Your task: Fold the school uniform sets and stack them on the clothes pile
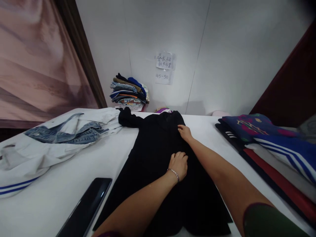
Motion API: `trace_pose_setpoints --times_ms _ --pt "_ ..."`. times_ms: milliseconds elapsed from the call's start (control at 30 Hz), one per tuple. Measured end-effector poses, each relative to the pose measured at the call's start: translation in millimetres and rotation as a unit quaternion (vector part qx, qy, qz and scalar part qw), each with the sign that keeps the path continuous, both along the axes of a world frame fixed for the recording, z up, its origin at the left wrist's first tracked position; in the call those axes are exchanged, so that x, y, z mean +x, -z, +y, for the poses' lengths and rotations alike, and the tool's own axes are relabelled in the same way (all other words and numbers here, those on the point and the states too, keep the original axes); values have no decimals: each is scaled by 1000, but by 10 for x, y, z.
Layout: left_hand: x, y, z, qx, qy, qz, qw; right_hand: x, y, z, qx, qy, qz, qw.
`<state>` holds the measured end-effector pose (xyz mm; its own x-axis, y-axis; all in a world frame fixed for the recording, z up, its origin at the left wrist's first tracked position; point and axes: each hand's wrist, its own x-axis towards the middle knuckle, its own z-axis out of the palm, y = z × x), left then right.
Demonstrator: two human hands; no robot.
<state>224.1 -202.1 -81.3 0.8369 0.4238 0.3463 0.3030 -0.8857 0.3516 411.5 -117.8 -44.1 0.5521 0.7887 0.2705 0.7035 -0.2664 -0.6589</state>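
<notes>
A black long-sleeved top (153,154) lies spread on the white table, collar at the far end and hem towards me. Its left sleeve is bunched out to the side near the far edge; the right sleeve cannot be told apart from the dark body. My right hand (185,132) pinches the cloth at the right shoulder edge. Lower down, over the middle of the top, my left hand (178,166), with a bracelet at the wrist, has its fingers curled down into the fabric. The fingertips are partly hidden.
A white jacket with a denim collar (66,131) lies to the left. Nearer me is a black phone-like slab (85,207). Folded clothes (269,148) are stacked on the right, and another clothes pile (128,90) stands at the back wall below handwritten paper signs (165,67).
</notes>
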Motion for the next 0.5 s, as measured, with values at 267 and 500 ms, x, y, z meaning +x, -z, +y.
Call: trace_pose_setpoints --times_ms 267,500 --pt "-12 -31 -10 -14 0 20 1000 140 197 311 -59 74 0 995" --pt "10 -42 -12 -22 9 25 999 199 251 367 -54 72 37 995"
